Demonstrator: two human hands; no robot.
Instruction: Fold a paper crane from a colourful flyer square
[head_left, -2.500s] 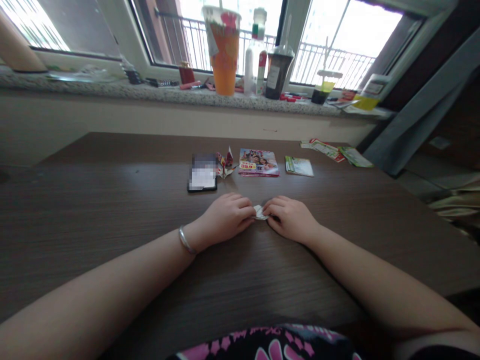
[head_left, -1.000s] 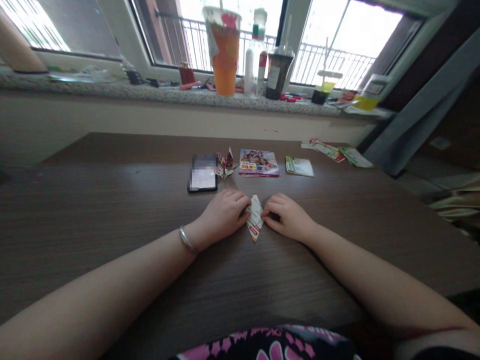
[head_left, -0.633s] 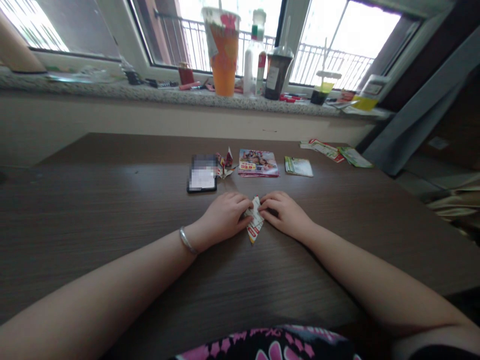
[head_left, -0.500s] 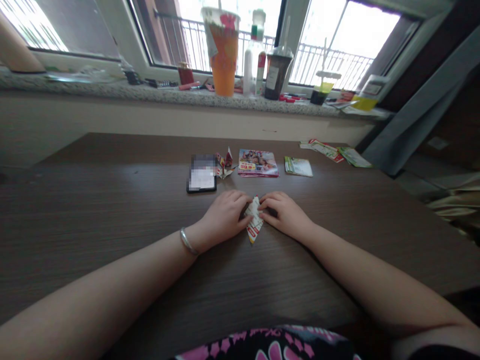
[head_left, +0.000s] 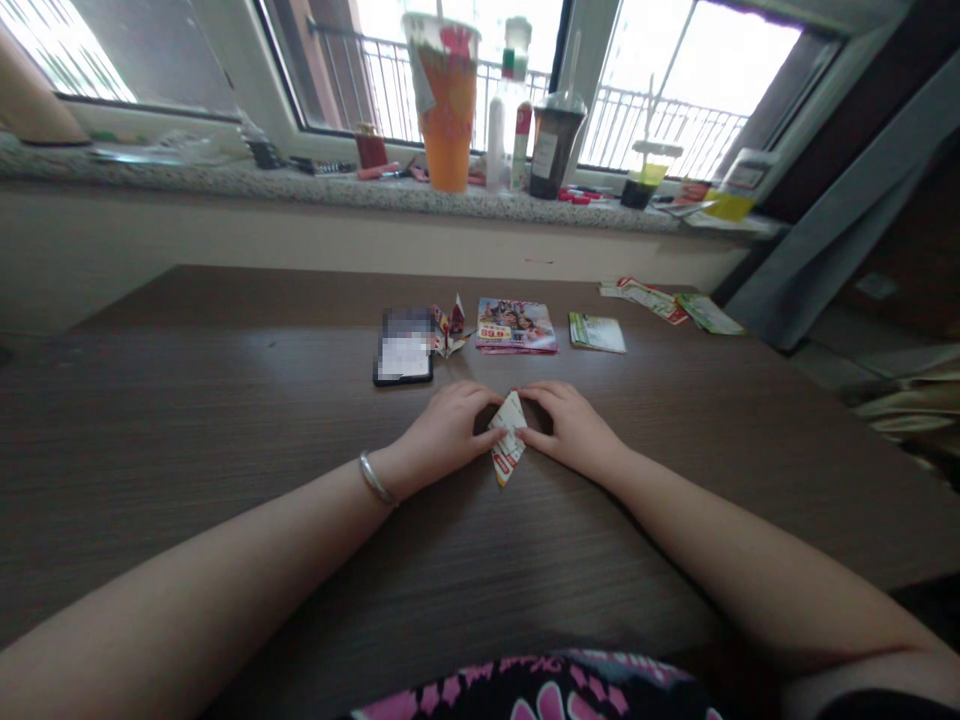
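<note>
A small diamond of folded paper, mostly white with red and yellow print at its near tip, lies on the table between my hands. My left hand grips its left side, with the thumb on top and the fingers curled round the far edge. From the right, my right hand holds the other side, its thumb pressing near the middle and its forefinger at the far tip. The paper's underside is hidden. Just beyond my left hand stands a folded paper figure in red and white.
A phone lies left of the paper figure. Beyond my hands are a stack of printed leaflets, a smaller green-and-white stack and several paper strips. Cups and bottles line the windowsill, among them a tall orange cup.
The fingers of my right hand have shifted from the paper's upper face to its far right edge, so more of the paper shows. The left hand has barely moved.
</note>
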